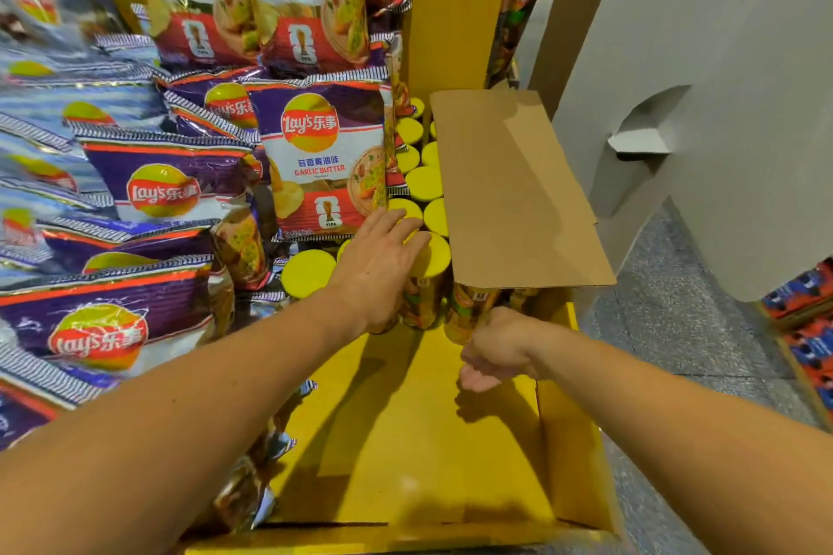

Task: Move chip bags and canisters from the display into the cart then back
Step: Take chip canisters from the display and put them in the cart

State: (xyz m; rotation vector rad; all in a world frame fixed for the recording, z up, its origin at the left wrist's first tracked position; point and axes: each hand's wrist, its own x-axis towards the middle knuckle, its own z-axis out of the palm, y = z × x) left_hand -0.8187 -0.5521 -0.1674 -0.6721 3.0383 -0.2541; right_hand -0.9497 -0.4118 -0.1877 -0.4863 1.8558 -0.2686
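While the left hand [378,266] lies flat-fingered on a canister [428,279] lid, the right hand [491,351] hangs loosely curled, holding nothing. Canisters fill the yellow tray [405,442] beyond both hands, partly under cardboard [509,189]; bags [324,158] stack left of them.

The yellow tray floor [405,442] lies open in front; canisters [432,275] block the back, chip bags [148,194] crowd the left, a cardboard flap [509,189] overhangs.

Yellow-lidded canisters [423,183] are standing upright in the yellow display [405,442]; purple Lay's bags [322,158] are leaning stacked left of them.
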